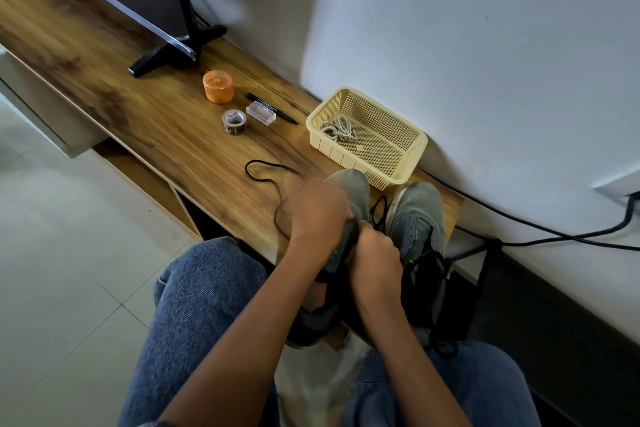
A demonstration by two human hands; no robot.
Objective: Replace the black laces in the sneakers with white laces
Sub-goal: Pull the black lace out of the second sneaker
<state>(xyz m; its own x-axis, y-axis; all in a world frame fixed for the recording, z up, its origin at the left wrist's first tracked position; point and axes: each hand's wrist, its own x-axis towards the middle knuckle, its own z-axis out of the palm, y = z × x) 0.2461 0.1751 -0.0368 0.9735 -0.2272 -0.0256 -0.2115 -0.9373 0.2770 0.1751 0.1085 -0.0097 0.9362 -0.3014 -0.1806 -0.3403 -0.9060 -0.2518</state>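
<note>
Both hands, left hand [317, 208] and right hand [375, 258], grip the left sneaker [349, 191] with clenched fingers; its black lace [266, 180] may snag while being pulled.

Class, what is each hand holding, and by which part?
Both the left hand and right hand grip the left sneaker around its lace area; exact finger contact is hidden.

I am looking into a home living room: a television stand [176, 55] foot rests on a low wooden cabinet [104, 45], a white wall [485, 45] behind the cabinet, pale floor tiles [52, 270] below it.
</note>
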